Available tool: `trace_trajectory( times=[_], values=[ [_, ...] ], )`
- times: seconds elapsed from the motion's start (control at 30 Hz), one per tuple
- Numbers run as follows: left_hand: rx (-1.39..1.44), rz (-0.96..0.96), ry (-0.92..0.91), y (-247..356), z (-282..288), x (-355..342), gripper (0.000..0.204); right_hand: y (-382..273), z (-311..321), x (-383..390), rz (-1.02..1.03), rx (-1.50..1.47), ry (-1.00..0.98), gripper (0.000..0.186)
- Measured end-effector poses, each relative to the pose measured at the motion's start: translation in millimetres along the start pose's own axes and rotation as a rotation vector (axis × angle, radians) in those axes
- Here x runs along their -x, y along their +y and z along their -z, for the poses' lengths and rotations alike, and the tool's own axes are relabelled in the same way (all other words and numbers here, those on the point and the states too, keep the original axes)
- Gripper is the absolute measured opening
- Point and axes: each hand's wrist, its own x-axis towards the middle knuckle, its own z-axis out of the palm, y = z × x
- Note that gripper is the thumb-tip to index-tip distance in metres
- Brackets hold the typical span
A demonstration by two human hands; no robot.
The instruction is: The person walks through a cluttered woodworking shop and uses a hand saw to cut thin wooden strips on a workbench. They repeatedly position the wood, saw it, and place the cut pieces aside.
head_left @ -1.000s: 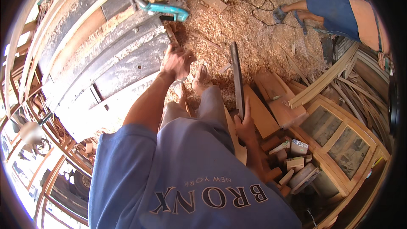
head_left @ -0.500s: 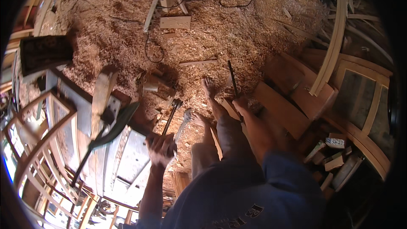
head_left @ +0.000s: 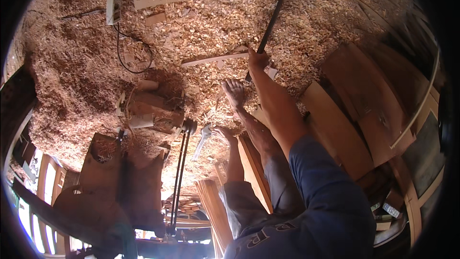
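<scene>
In the right hand (head_left: 258, 61): long dark bar (head_left: 272, 21), fingers wrapped closed around it. Longer end sticks out past the fist, away from the body; shorter end shows on the near side. Left hand is out of view, so can't tell how open it is or whether it has hold of anything.

Change over the last second: right arm went from close beside the body to a forward reach, bar along with it. Grip was near the bar's close end; now it's partway along. Left hand was by the belts half a second ago, now gone from frame. View has shifted too, so some of the apparent motion is head movement.

My read: bar is under one-hand control as far as visible, and the mid-bar grip should make it easier to balance. It's well apart from the machine (head_left: 143, 182).

Around the right hand: wood shavings (head_left: 211, 14) below, thin wood strip (head_left: 215, 60) to its left with one end right by the fist, contact unclear. Bare right foot (head_left: 235, 92) just bodyward. Further left and bodyward: silvery wrench-like tool (head_left: 205, 134), then black belts (head_left: 178, 172). Flat boards (head_left: 338, 132) right of the forearm.
</scene>
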Motion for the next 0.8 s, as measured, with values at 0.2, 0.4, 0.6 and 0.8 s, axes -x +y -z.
trace_trajectory(
  times=[0.2,0.4,0.6,0.8],
  values=[
    [0.034,0.028,-0.034,-10,-5,-18,0.026,31,-47,-9,0.037,-0.003,0.155,0.046],
    [0.045,0.046,-0.004,-4,6,-12,0.031,21,-33,-15,-0.078,-0.195,-0.035,0.036],
    [0.054,0.026,0.114,21,28,24,0.035,-27,69,37,-0.051,-0.649,-0.357,0.014],
    [0.027,-0.090,0.233,21,27,80,0.038,-91,262,114,0.266,-0.429,-0.567,0.027]
  ],
)
